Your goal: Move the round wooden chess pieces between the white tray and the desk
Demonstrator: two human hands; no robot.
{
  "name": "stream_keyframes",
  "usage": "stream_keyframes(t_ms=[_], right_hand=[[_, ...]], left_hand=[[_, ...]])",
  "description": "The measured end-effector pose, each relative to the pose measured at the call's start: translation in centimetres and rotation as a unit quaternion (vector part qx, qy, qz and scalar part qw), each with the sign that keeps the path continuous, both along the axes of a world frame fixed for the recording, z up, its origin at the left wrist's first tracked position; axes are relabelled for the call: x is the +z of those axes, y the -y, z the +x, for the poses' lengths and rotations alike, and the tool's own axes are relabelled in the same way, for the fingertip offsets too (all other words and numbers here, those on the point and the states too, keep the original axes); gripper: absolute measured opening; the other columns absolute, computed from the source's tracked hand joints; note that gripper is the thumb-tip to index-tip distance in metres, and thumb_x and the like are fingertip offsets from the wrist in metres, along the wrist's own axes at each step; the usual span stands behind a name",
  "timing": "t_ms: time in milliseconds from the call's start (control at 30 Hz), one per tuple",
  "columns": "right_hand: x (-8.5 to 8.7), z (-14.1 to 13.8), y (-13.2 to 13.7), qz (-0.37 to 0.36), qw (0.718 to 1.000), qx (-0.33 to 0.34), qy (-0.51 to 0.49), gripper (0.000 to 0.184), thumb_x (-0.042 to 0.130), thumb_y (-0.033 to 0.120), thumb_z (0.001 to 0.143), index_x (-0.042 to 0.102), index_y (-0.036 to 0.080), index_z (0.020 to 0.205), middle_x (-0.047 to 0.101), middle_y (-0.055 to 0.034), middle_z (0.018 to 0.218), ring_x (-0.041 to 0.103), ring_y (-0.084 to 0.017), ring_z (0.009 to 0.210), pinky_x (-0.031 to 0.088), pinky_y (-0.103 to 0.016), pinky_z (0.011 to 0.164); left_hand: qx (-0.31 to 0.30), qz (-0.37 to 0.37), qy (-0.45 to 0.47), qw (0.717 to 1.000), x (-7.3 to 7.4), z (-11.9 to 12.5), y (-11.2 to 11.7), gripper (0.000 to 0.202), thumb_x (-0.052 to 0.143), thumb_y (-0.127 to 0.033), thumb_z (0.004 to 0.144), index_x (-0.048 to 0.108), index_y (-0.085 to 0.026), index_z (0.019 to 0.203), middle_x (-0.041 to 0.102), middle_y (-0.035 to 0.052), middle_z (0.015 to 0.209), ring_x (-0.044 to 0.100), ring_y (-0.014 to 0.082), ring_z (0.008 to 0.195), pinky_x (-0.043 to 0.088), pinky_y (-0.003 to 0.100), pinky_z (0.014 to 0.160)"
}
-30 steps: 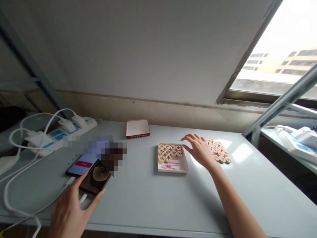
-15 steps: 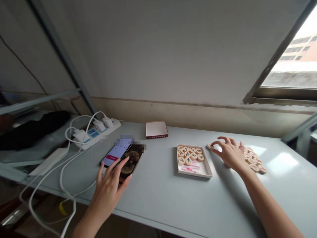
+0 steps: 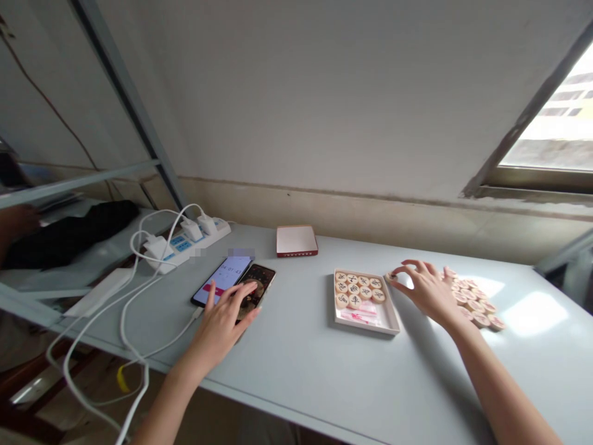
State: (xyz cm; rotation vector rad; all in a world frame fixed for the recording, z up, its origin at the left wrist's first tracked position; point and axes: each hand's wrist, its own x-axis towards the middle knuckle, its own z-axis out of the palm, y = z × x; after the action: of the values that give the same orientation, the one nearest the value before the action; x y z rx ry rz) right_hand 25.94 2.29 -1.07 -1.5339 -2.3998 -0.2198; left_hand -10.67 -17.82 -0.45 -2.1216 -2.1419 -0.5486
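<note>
The left hand rests flat, fingers spread, on two phones, while the right hand pinches one wooden game piece between a half-filled tray to its left and a loose pile of pieces to its right on the tabletop.

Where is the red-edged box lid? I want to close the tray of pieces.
In the head view the red-edged lid lies at the table's back edge near the wall, between the power strip and the tray.
</note>
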Motion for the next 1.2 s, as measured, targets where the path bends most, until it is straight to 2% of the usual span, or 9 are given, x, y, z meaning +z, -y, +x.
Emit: stream_keyframes(t_ms=[133,200,267,333,400,533,667,867,1200], right_hand=[[1.9,-0.6,0.9,0.000,0.999,-0.009,-0.041,0.046,0.034,0.061,0.077,0.061,0.024,0.087,0.056,-0.0073,0.103,0.048,-0.029,0.100,0.024,-0.056,0.089],[3.2,-1.0,1.6,-0.040,0.997,0.008,-0.072,0.046,0.036,0.061,0.076,0.060,0.024,0.087,0.059,-0.0065,0.095,0.052,-0.026,0.091,0.036,-0.046,0.082],[4.5,-1.3,2.4,-0.113,0.988,0.047,-0.089,0.044,0.037,0.060,0.077,0.059,0.024,0.089,0.061,-0.0052,0.086,0.056,-0.021,0.077,0.041,-0.034,0.067],[5.4,-1.8,3.2,-0.181,0.976,0.089,-0.088,0.040,0.041,0.057,0.077,0.059,0.024,0.090,0.060,-0.0033,0.078,0.055,-0.018,0.066,0.039,-0.028,0.056],[5.8,-2.4,3.9,-0.220,0.963,0.130,-0.081,0.032,0.046,0.051,0.077,0.060,0.024,0.088,0.059,-0.0014,0.073,0.054,-0.015,0.062,0.037,-0.025,0.053],[5.6,-3.1,4.3,-0.256,0.946,0.187,-0.075,0.020,0.050,0.039,0.077,0.059,0.023,0.086,0.057,0.0009,0.069,0.051,-0.012,0.058,0.035,-0.023,0.052],[5.5,-2.9,4.2,-0.252,0.947,0.185,-0.079,0.019,0.049,0.037,0.077,0.058,0.023,0.086,0.057,0.0003,0.069,0.050,-0.013,0.059,0.034,-0.023,0.052],[6.4,-3.0,4.8,-0.252,0.949,0.181,-0.065,0.020,0.048,0.036,0.077,0.059,0.024,0.088,0.059,-0.0003,0.073,0.051,-0.013,0.059,0.033,-0.023,0.053],[6.0,-3.2,4.5,-0.257,0.955,0.141,-0.043,0.022,0.049,0.037,0.075,0.061,0.022,0.087,0.062,-0.0021,0.078,0.053,-0.015,0.064,0.032,-0.023,0.055]], left_hand=[[0.027,0.048,0.025,0.998,0.1,0.1,0.2,0.041,0.037,-0.038,0.085,0.034,-0.025,0.124,0.052,0.0065,0.123,0.045,0.0198,0.115,0.009,0.056,0.104],[0.047,0.085,0.044,0.994,0.6,0.6,0.1,0.040,0.038,-0.037,0.084,0.036,-0.024,0.122,0.051,0.0070,0.123,0.044,0.0199,0.114,0.012,0.053,0.105],[0.055,0.109,0.062,0.991,1.2,1.6,-0.3,0.037,0.039,-0.036,0.084,0.039,-0.023,0.119,0.053,0.0064,0.120,0.046,0.0201,0.112,0.018,0.049,0.104],[0.042,0.111,0.080,0.990,1.9,3.2,-1.3,0.033,0.039,-0.035,0.084,0.042,-0.023,0.115,0.055,0.0055,0.116,0.047,0.0195,0.109,0.029,0.044,0.100],[0.010,0.101,0.089,0.991,2.5,5.1,-2.7,0.031,0.039,-0.034,0.084,0.044,-0.023,0.114,0.056,0.0047,0.114,0.049,0.0187,0.106,0.038,0.038,0.092],[-0.036,0.108,0.039,0.993,3.2,7.6,-4.7,0.032,0.040,-0.032,0.084,0.046,-0.023,0.114,0.057,0.0043,0.111,0.049,0.0189,0.104,0.036,0.039,0.092],[-0.011,0.135,-0.016,0.991,2.7,5.9,-3.7,0.035,0.041,-0.032,0.084,0.044,-0.023,0.118,0.058,0.0048,0.113,0.049,0.0185,0.106,0.027,0.041,0.100],[0.061,0.113,-0.027,0.991,1.2,1.4,-0.9,0.034,0.040,-0.037,0.084,0.046,-0.022,0.114,0.060,0.0057,0.113,0.052,0.0205,0.104,0.030,0.043,0.096],[0.035,0.052,-0.035,0.997,-0.3,1.2,-0.6,0.038,0.038,-0.038,0.085,0.037,-0.025,0.121,0.056,0.0053,0.120,0.050,0.0193,0.110,0.019,0.047,0.103]])
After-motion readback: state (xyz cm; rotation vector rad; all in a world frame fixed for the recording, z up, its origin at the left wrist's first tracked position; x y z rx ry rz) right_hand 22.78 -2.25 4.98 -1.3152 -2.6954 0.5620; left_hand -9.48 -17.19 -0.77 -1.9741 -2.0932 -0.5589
